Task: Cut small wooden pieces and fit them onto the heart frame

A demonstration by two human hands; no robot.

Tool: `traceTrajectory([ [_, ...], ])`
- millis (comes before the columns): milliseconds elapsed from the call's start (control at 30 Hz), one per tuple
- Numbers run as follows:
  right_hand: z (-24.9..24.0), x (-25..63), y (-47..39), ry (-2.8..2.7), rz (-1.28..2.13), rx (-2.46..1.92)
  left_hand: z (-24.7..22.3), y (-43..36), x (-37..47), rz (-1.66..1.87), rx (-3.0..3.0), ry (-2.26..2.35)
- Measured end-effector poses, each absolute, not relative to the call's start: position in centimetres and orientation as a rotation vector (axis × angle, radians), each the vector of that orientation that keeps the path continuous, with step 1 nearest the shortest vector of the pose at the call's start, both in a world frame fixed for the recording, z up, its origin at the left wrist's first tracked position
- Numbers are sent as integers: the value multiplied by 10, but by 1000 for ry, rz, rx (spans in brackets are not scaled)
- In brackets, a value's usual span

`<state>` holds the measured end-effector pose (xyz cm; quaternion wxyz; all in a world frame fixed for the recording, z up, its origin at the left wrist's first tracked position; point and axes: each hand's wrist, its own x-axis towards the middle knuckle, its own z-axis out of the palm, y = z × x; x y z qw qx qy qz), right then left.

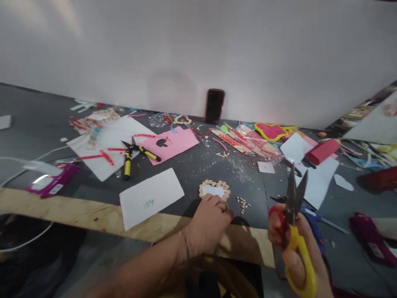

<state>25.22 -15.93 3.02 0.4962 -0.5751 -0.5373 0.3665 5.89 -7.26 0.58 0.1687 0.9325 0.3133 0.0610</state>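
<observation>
My right hand (290,248) is wrapped round a pair of scissors (299,248) with one red and one yellow handle. Their blades point up and stand a little apart. Low at the middle, my left hand (211,219) has curled fingers on the lower edge of a heart (228,191) made of small wooden pieces round a white centre. The hand hides the heart's lower tip and the fingertips. Beside it on the right lies a small pile of short wooden bits (242,204).
A white card with writing (151,198) and yellow-black pliers (127,163) lie to the left. Pink paper (178,142), wrapped sticks (232,140) and a leaning phone (214,105) are at the back. A blue glue gun (314,219) lies behind the scissors.
</observation>
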Motion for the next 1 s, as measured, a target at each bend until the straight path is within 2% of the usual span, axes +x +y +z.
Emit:
traceTrajectory([
  [167,3,271,-197,-1051,930,-1470,6,-66,80,103,2758,850],
  [333,-14,288,-212,-1025,1051,-1485,8,-59,93,108,2807,914],
  [467,-10,286,-216,-999,1002,-1507,13,-50,115,152,2823,929],
  [733,-5,286,-222,-1017,981,-1548,14,-47,153,-21,2852,875],
  [1000,-5,289,-218,-1089,900,-1586,12,-36,143,145,2653,908],
])
